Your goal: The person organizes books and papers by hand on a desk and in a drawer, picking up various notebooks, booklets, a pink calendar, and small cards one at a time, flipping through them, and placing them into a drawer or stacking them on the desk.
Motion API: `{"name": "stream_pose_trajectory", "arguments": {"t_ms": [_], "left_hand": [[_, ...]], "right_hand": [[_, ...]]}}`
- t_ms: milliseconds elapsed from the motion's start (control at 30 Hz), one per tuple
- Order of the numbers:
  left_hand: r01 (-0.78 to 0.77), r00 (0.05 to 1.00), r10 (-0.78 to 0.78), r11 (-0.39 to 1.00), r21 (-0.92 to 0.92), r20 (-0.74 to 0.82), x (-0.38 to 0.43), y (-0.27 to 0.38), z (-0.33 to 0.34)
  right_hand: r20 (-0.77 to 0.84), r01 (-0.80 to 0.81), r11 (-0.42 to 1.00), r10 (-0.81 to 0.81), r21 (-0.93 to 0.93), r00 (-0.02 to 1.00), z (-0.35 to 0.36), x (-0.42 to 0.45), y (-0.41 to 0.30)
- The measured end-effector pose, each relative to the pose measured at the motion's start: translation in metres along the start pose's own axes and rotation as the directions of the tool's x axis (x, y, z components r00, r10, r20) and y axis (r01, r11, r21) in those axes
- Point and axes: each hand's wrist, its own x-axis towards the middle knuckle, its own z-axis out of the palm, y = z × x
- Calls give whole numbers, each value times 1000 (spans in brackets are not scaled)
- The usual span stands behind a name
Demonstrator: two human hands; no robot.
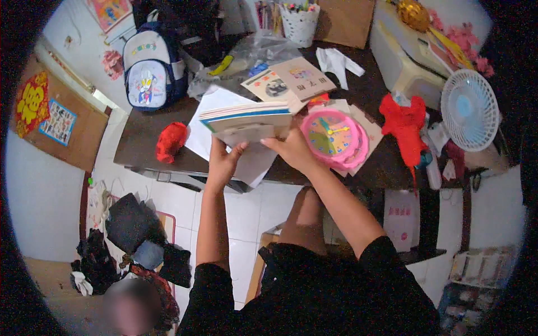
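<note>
Between my two hands I hold a stack of thin books (248, 119) above the front edge of a dark wooden desk (138, 136). My left hand (223, 159) grips the lower left corner, its thumb on the near face. At the right end, my right hand (290, 147) clasps the stack with the thumb along the lower edge. White paper sheets (201, 126) lie beneath the stack, partly hidden, one corner hanging past the desk edge. Just right of my right hand sits a pink toy clock (330, 134) with yellow and teal hands, on top of flat card or booklets.
Printed booklets (302, 80), a clear plastic bag (265, 50) and a white pen basket (299, 25) are farther back. A child's backpack (147, 75) stands left, beside red cloth (171, 142). Right are a red bag (403, 126) and white fan (470, 110). Another person (132, 306) is lower left.
</note>
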Motion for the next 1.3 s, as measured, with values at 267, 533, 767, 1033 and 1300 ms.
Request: {"name": "stream_pose_trajectory", "arguments": {"t_ms": [267, 533, 767, 1033, 1300], "left_hand": [[-252, 941, 255, 967, 43, -224, -47, 16, 25], [29, 898, 6, 997, -72, 441, -145, 77, 166], [754, 294, -273, 655, -47, 916, -199, 64, 298], [597, 449, -355, 802, 20, 820, -238, 8, 417], [478, 346, -577, 787, 390, 739, -233, -18, 418]], "right_hand": [[-110, 94, 985, -110, -141, 988, -31, -42, -82], [-248, -301, 950, 313, 85, 917, -158, -215, -134], [-357, -784, 547, 824, 293, 441, -254, -375, -111], [-407, -747, 651, 724, 136, 557, -335, -383, -75], [-438, -653, 749, 552, -113, 710, -340, -365, 27]]}}
